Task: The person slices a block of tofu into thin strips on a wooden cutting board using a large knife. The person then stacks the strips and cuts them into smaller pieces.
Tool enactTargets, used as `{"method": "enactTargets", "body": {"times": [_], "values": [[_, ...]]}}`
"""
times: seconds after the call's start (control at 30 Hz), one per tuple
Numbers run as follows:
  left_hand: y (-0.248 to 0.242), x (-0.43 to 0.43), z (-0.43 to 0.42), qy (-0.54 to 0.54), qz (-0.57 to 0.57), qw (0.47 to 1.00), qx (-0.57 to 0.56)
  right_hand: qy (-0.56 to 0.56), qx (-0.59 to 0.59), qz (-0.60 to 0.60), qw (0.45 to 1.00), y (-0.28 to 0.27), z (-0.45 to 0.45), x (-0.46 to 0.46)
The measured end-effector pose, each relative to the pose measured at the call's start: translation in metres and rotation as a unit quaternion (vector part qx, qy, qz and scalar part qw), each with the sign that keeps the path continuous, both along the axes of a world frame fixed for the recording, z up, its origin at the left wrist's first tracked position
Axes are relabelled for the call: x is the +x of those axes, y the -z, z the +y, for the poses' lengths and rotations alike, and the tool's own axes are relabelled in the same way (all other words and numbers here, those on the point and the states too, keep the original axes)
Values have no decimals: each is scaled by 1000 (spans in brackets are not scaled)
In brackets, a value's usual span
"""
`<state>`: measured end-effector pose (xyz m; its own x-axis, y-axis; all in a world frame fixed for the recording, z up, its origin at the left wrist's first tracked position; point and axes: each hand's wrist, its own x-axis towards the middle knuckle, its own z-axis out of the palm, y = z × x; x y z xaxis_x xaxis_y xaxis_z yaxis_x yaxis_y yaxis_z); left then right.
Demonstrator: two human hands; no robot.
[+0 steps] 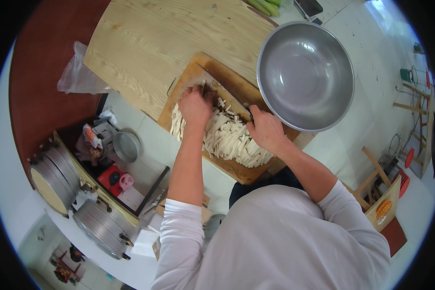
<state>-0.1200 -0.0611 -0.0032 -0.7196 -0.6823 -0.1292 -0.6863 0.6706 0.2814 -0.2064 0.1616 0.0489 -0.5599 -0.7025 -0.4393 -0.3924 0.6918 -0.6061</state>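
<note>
On a wooden cutting board [217, 65] lies a thick heap of pale cut strips [235, 141], which look like noodles or sliced tofu skin. My right hand [267, 127] grips the dark handle of a kitchen knife [223, 88]. Its long blade slants up and left across the board, seen nearly edge-on. At the heap's upper left, the curled fingers of my left hand [196, 107] hold some strips, with one end poking out beyond the fingertips. Short cut bits [222, 102] are scattered between that hand and the blade. My fingers partly cover the strips there.
A large metal bowl [306, 76] stands against the board's right side. Beneath the board is a light wooden table [156, 40]. A clear plastic bag [81, 72] hangs at its left edge. Steamer pots [98, 224] and a small metal pan [126, 146] are lower left.
</note>
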Motion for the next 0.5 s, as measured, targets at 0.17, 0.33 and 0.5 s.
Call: {"method": "enactTargets", "body": {"times": [0.17, 0.33, 0.5], "values": [[-3, 5, -1, 4, 20, 1000, 21, -15, -19, 22, 999, -16, -15, -2], [2, 35, -14, -38, 131, 991, -1, -52, -46, 91, 993, -18, -35, -10], [-7, 64, -13, -92, 141, 985, 32, -88, -8, 92, 992, -11, -44, -13]]}}
